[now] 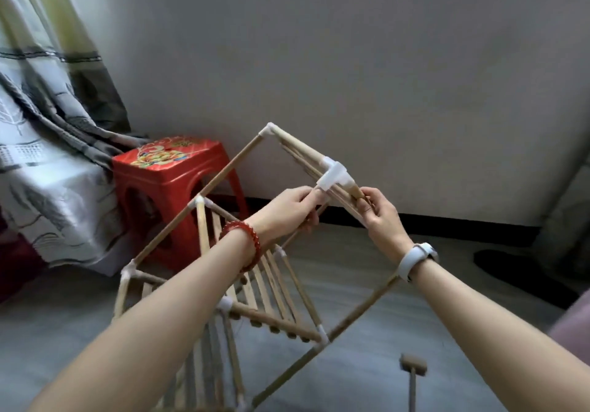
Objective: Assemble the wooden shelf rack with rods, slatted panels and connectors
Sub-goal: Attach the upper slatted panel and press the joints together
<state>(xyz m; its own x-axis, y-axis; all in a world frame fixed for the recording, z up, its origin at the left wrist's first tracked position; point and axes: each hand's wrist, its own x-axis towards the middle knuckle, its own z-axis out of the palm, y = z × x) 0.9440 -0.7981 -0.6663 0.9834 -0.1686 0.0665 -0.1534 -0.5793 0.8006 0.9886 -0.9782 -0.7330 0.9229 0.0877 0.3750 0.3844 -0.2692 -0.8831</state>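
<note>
The wooden shelf rack (pixel 204 236) stands tilted in front of me, made of rods, slatted panels and white connectors. Its upper slatted panel (pixel 306 159) ends in a white connector (pixel 333 177). My left hand (pixel 287 209) pinches the rod just below that connector. My right hand (pixel 378 213) grips the free end of the panel's rod right beside the connector. A lower slatted panel (pixel 271 290) shows between my forearms. A long rod (pixel 357 312) runs down under my right wrist.
A red plastic stool (pixel 172 185) stands behind the rack on the left, beside patterned grey fabric (pixel 48 156). A small wooden mallet (pixel 412 367) lies on the grey floor at the lower right. A pale wall (pixel 351 60) rises behind.
</note>
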